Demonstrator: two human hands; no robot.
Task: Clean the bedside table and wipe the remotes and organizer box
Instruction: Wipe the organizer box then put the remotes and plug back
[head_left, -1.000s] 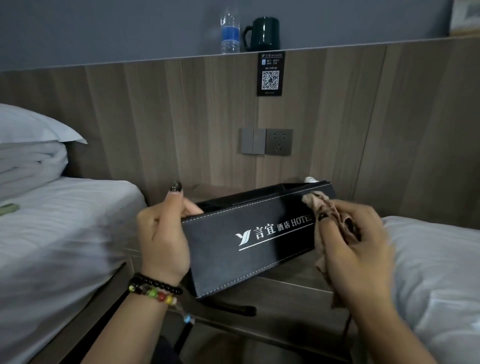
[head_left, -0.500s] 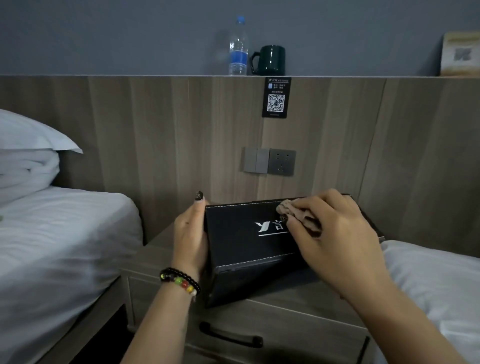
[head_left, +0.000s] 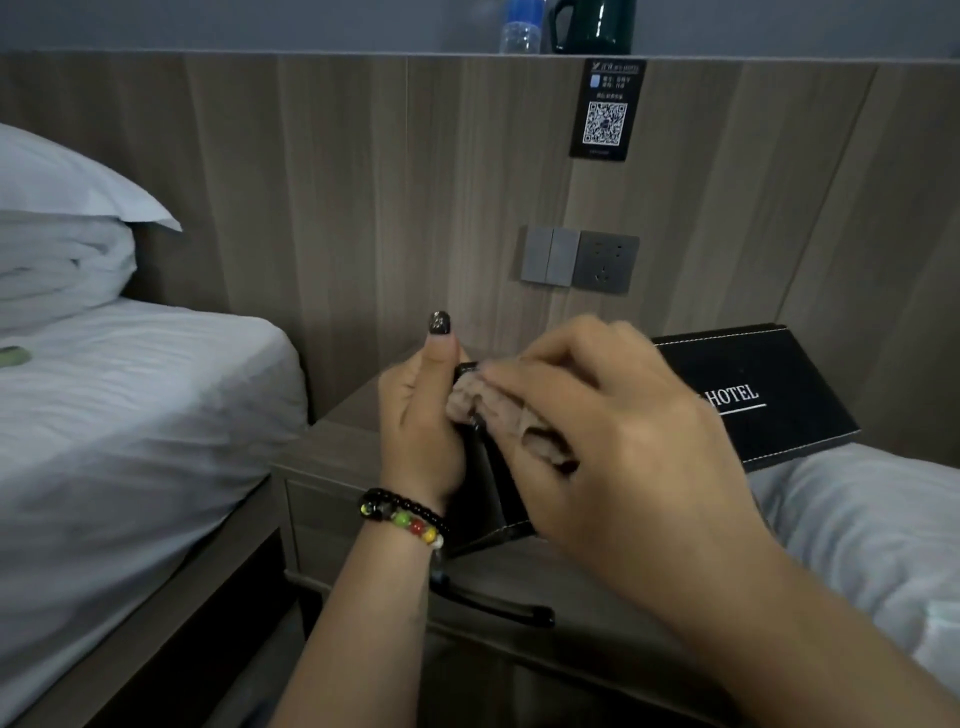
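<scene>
The box (head_left: 769, 395) is black, with stitched edges and the word HOTEL on its side. It is held up over the desk (head_left: 332, 447), tipped, with its far end reaching over the right bed (head_left: 857, 519). It looks stiff and light, since one hand can hold it up. Its skin looks smooth, so it may slip.

The left hand (head_left: 421, 431) grips the near end of the box, thumb pointing up. That end is a good place to hold, because the fingers can wrap round the edge. The right hand (head_left: 613, 441) presses a soft brown cloth (head_left: 488, 410) onto the box top, with fingers curled round the cloth. The cloth is floppy and bunches up easily.

I cannot see any remotes here.

A bed (head_left: 130, 415) with a pillow (head_left: 62, 182) sits just to the left of the desk. The desk has a drawer with a dark handle (head_left: 498, 608). On the wall are switches (head_left: 579, 260) and a sign (head_left: 605, 109). A bottle (head_left: 519, 26) and a mug (head_left: 597, 23) stand on the shelf above. Nothing blocks the hands, but the beds sit close on both sides.
</scene>
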